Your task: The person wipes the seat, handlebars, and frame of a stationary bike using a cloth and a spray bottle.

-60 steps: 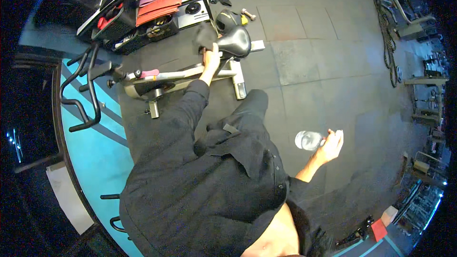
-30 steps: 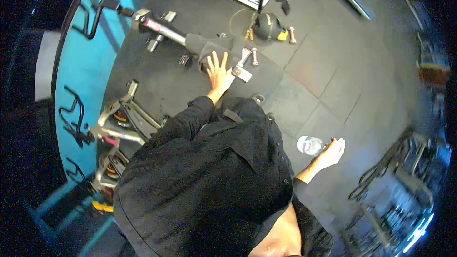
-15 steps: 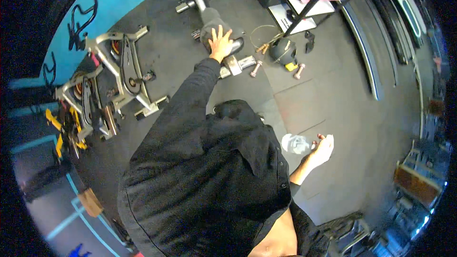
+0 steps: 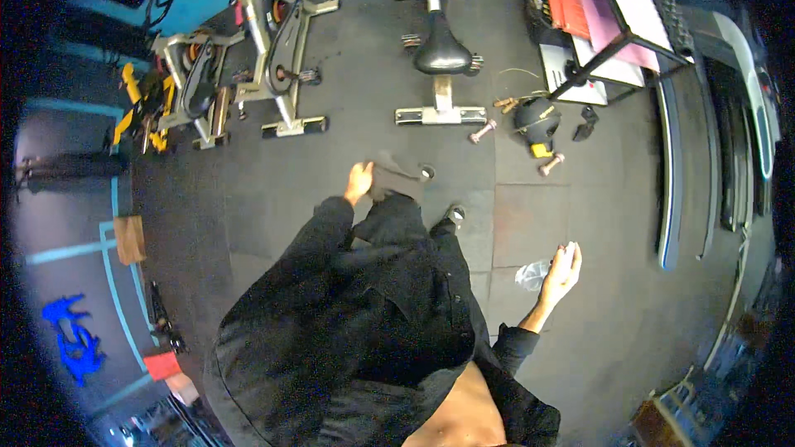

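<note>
In my left hand (image 4: 358, 183) is a dark grey cloth (image 4: 392, 180), hanging in front of my body above the floor. The fingers are closed on its edge. Out to the right, my right hand (image 4: 563, 271) grips a clear plastic bottle (image 4: 532, 274) near its top, and the bottle is tilted to the left. Ahead of me stands an exercise bike with a black saddle (image 4: 443, 58); both hands are apart from it. Its silver rear foot (image 4: 440, 116) rests on the dark floor.
Two more exercise bikes (image 4: 281, 58) (image 4: 195, 83) stand at the left. Small dumbbells (image 4: 483, 132) (image 4: 551, 165) and a black ball-shaped weight (image 4: 537, 122) lie right of the middle bike. A shelf rack (image 4: 621, 45) stands far right, beside a treadmill (image 4: 667, 174).
My left hand has come off the saddle and back toward my body, bringing the grey cloth. The bikes appear farther right as my view has turned. My right hand still grips the bottle.
</note>
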`<state>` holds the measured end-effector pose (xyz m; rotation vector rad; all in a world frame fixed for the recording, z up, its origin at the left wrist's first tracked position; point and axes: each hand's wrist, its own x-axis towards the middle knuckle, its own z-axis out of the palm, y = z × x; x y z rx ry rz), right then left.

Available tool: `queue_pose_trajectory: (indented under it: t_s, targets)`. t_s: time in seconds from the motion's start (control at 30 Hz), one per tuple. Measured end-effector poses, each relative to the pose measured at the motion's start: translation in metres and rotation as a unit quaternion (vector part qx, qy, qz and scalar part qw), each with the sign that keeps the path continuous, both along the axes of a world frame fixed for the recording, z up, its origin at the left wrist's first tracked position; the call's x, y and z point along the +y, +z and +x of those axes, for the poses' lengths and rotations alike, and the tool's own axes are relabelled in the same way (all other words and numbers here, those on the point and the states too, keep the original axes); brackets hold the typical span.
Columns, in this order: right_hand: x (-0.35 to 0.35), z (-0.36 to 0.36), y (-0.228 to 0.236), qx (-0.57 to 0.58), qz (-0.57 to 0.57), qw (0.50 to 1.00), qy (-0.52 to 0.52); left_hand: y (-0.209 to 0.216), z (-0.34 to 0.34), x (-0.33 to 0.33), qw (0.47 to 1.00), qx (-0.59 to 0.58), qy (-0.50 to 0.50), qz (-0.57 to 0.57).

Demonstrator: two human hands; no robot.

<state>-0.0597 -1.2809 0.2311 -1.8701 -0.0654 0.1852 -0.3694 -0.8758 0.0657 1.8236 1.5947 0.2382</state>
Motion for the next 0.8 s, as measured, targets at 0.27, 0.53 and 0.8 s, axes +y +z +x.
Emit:
queue_pose_trajectory:
  t_s: [0.27,0.53,0.8]
  targets:
    - [0.095,-0.016,-0.023,-0.055,-0.015,0.96,0.275,0.006,-0.242,-0.106,0.935,-0.053,0.324,-0.134]
    - [0.182,-0.093,-0.003,-0.019,0.026,0.919,0.393,0.0,-0.29,-0.183,0.891,-0.115,0.383,-0.215]
    - [0.216,-0.184,-0.009,-0.031,0.003,0.917,0.397,-0.009,-0.341,-0.126,0.98,-0.006,0.165,-0.115]
